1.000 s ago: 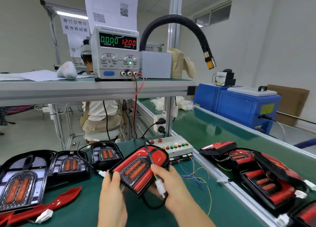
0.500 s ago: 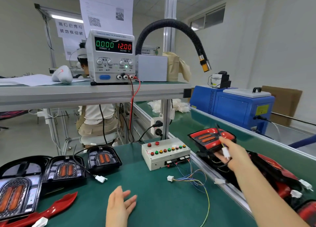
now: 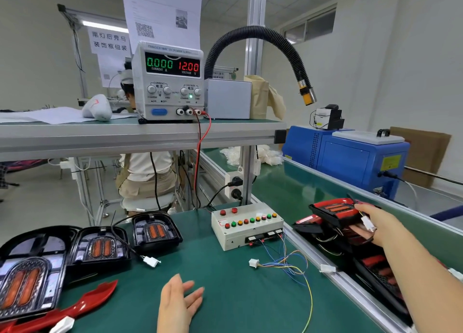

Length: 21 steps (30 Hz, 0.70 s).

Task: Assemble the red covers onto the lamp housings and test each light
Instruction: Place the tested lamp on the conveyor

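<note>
Moved since 1 s ago: assembled lamp (image 3: 334,208) left bench centre and is now over the finished stack (image 3: 374,261) on the conveyor (image 3: 288,190). R hand (image 3: 373,226) grips it plus its white plug. L hand (image 3: 180,305) released it and hovers open, well apart. Unit likely done. Next housing (image 3: 155,232) and red cover (image 3: 82,305) wait at left.

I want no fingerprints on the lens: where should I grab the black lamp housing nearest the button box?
I'd pinch the lamp housing by its black side rim, left hand coming from above: it lies face up, the orange lens in the middle, edges free.
</note>
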{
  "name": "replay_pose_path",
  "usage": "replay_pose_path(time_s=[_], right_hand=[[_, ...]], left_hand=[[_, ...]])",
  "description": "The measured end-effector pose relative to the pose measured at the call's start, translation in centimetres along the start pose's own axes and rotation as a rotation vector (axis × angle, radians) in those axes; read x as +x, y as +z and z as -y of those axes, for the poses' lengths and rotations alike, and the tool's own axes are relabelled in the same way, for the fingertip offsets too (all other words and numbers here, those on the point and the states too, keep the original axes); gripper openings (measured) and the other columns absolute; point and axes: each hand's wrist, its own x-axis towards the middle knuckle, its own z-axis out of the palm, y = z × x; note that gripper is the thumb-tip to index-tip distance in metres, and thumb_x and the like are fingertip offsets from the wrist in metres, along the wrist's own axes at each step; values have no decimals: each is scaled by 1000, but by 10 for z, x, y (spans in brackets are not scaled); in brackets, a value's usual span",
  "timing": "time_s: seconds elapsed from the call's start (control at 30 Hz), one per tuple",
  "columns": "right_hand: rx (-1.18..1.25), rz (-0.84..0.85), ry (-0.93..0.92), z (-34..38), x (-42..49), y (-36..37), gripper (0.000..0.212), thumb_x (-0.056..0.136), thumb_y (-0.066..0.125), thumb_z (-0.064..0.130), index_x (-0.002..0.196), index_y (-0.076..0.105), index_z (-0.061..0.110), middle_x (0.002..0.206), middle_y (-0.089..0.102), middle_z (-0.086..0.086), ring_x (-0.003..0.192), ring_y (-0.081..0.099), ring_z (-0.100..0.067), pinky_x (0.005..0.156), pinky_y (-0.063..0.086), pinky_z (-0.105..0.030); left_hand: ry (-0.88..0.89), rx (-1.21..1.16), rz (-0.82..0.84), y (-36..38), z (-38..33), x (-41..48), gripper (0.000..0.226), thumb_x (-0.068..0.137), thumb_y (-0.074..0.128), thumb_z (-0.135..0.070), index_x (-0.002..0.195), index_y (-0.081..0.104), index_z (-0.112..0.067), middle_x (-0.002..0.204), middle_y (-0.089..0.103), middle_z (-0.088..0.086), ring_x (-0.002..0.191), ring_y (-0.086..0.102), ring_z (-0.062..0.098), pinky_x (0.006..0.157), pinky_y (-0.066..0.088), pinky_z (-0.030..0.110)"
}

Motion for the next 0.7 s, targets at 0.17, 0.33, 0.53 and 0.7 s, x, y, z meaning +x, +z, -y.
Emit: replay_pose_path(time_s=[0.17, 0.33, 0.53, 0.7], right_hand=[[-89, -7, -11, 3, -1, 5, 42, 87, 68, 7, 126, 56, 0, 135, 50, -17, 97, 59, -35, 60, 62, -41], [-449, -106, -65, 10, -7, 7, 52, 82, 74, 11, 126, 50, -3, 118, 50, -17, 64, 60, -33, 54, 60, -41], [-1148, -265, -165, 18, -11, 2, 84, 77, 79, 39, 136, 35, -2, 88, 62, -18, 81, 62, -35, 78, 52, -42], [-1382, -369, -279, 7, -12, 6, 104, 80, 73, 50, 151, 11, 5, 137, 51, -20, 118, 56, -36, 90, 46, -43]], left_hand=[[6, -7, 8, -2, 2, 0, 22, 102, 41, -26, 117, 43, -10, 99, 56, 12, 85, 61, 35, 92, 46, 47], [19, -20, 11, -3, 3, 0, 22, 101, 42, -25, 116, 43, -8, 98, 56, 14, 84, 61, 36, 91, 45, 46], [29, -23, 15, -4, 5, 2, 22, 102, 42, -26, 117, 42, -10, 99, 56, 13, 87, 61, 37, 93, 45, 47], [39, -23, 19, -5, 7, 5, 22, 102, 41, -25, 117, 42, -10, 100, 56, 14, 88, 61, 37, 93, 45, 47]])
